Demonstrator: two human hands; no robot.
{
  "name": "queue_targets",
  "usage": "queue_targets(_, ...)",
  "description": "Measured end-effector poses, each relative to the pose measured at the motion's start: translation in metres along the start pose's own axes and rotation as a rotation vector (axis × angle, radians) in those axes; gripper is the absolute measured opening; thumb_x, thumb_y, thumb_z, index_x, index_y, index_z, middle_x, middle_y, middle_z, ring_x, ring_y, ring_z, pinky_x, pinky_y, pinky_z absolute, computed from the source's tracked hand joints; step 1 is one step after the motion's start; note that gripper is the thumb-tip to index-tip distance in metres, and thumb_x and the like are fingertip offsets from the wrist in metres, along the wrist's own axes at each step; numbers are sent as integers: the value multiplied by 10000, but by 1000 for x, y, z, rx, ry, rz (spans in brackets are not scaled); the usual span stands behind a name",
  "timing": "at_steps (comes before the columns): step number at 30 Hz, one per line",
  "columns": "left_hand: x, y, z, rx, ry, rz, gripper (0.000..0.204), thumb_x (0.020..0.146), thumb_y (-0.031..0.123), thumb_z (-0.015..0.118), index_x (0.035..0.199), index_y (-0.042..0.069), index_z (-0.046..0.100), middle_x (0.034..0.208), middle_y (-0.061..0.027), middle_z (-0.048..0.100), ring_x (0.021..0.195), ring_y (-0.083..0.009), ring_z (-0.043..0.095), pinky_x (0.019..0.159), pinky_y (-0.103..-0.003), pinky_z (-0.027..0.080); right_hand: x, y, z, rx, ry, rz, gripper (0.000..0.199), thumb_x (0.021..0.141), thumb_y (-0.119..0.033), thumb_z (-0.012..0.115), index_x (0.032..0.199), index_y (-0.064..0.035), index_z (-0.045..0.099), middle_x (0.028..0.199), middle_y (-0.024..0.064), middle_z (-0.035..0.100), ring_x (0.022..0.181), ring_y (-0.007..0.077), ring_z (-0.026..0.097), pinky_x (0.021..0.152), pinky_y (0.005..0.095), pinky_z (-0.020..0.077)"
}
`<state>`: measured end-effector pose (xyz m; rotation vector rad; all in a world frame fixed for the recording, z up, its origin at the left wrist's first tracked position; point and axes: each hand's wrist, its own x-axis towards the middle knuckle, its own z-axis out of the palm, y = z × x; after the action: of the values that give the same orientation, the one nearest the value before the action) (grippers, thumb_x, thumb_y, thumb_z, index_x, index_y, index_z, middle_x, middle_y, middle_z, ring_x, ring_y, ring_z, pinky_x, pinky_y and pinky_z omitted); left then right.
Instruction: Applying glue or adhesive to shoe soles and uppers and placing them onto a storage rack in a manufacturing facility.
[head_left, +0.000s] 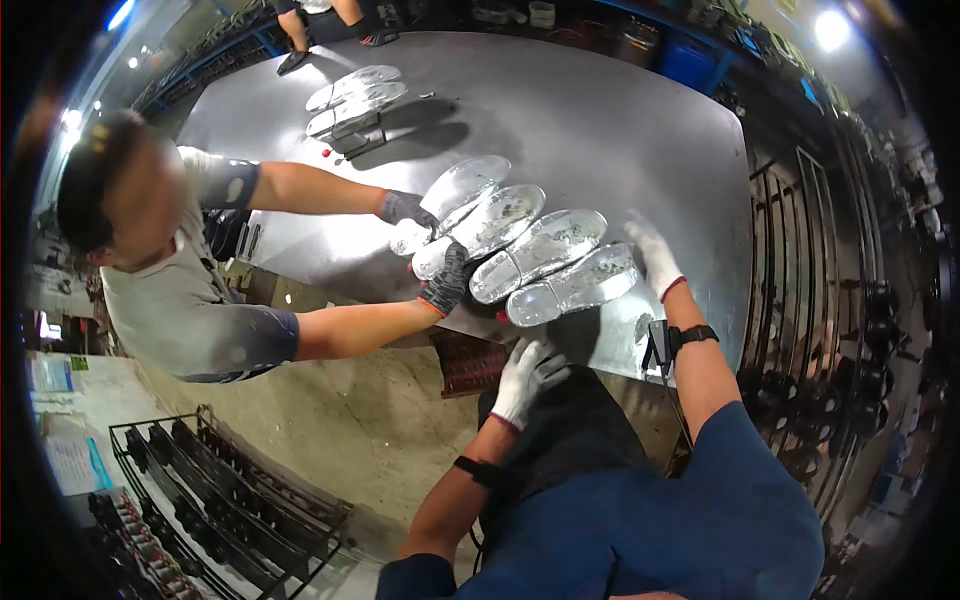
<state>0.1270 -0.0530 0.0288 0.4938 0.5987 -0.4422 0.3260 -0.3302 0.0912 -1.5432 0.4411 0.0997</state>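
Note:
A row of several shiny, silver, shoe-sole-shaped pieces (538, 255) lies across the metal table, each with a heel and a forefoot section. My right hand (655, 262), in a white glove, is beside the toe end of the nearest sole piece (575, 287), its fingers stretched out; whether they touch it I cannot tell. Close to my body, below that piece's heel end, my left hand (527, 382) hangs off the table edge in a white glove, fingers apart and holding nothing. A co-worker's dark-gloved hands (448, 278) rest at the heel ends of the farther pieces.
The co-worker (150, 220) stands at the table's left side. Farther back on the metal table (560, 110) lies another pair of sole-shaped pieces (355, 102). Another person's dark gloves (293, 62) show at the far edge. Racks stand at lower left (230, 490) and right (800, 260).

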Motion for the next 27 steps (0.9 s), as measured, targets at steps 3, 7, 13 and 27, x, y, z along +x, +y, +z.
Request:
queue_targets(3, 33, -14, 55, -236, -77, 129, 535, 1078, 254, 605, 1504, 59, 347, 1535, -187, 440, 1241, -465, 597, 1037, -649, 535, 18, 1, 14, 165, -386, 170, 761, 994, -308, 741, 1616, -39, 394, 1510, 130, 572, 1341, 216, 569, 1138, 322, 445)
queue_targets(7, 48, -7, 100, -290, 219, 229, 478, 1084, 304, 584, 1485, 73, 461, 1457, -146, 577, 1357, -316, 561, 1114, -595, 517, 36, -15, 24, -54, -595, 127, 746, 1018, -320, 703, 1627, -38, 376, 1515, 137, 560, 1359, 222, 551, 1148, 337, 428)
queue_targets(13, 43, -10, 98, -271, 297, 325, 402, 1024, 230, 704, 1342, 4, 602, 1241, -122, 683, 1060, -282, 711, 859, -476, 649, 55, -19, 29, -127, -715, 14, 641, 1044, -297, 637, 1583, -25, 422, 1466, 158, 567, 1341, 229, 542, 1156, 347, 408)
queue_targets(27, 83, 131, 26, 355, 665, 513, 612, 983, 503, 723, 1231, -55, 693, 1095, -56, 707, 930, -146, 623, 831, -334, 510, 34, 22, 137, 282, -498, 40, 512, 1095, -202, 568, 1549, -11, 431, 1423, 130, 591, 1255, 224, 601, 1045, 377, 534)
